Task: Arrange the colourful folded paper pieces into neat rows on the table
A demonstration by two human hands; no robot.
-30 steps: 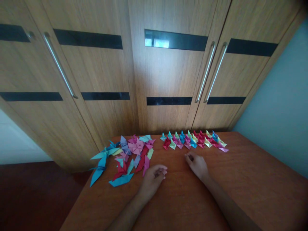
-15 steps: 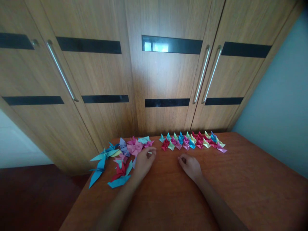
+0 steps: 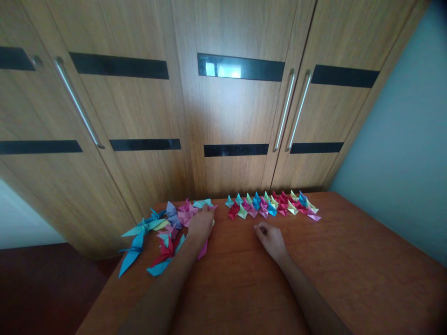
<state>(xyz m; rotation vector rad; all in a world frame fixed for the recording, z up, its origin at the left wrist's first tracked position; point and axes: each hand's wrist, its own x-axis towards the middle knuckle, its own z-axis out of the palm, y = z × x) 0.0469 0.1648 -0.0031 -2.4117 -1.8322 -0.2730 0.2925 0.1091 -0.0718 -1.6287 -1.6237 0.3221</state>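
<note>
Head view: brown table (image 3: 349, 260) before wooden wardrobe (image 3: 230, 111), right hand (image 3: 271, 241), fingers curled together, left hand (image 3: 201, 225), fingers unclear

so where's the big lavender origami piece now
In the head view, the lavender origami piece lies left of centre toward the far edge of the table, left of the pink origami piece near the left hand.

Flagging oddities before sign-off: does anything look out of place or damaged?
Nothing looks plainly damaged. One mild oddity: a blue pointed folded-paper piece lies near the left edge of the brown wooden table, where it might get knocked off. The multicoloured folded-paper pile is jumbled, unlike the rows of small folded-paper pieces.
</note>
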